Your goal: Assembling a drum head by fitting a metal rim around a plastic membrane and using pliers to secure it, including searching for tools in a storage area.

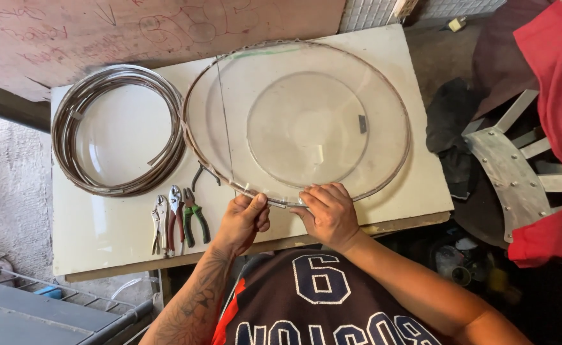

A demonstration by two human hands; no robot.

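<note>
A person stands at a white table [121,236], both bare hands working at the near edge of a large round clear lid [306,121] that lies flat on the tabletop. The lid fills most of the table's right half, and a thin metal band [403,128] runs around its rim.

The left hand [242,220] pinches the band at the lid's near edge, thumb and fingers drawn narrow around it. The right hand [329,214] is just beside it, fingers curled and pressed down on the same stretch of rim (whether those fingers actually grip the band or only rest on it cannot be told from this angle). The two hands are close together but not touching.

To the left of the lid, touching its edge, lies a coil of metal strip [118,131], wound in many loops. Below the coil, near the table's front edge, three pliers [177,220] lie side by side: one bare metal, one with red grips, one with green grips. A fourth dark-handled tool [205,174] lies partly under the lid's rim, just above them.

A marked wooden board [166,25] leans behind the table. To the right, well apart from the hands, are a red cloth [555,96] and a riveted metal frame [508,172].
</note>
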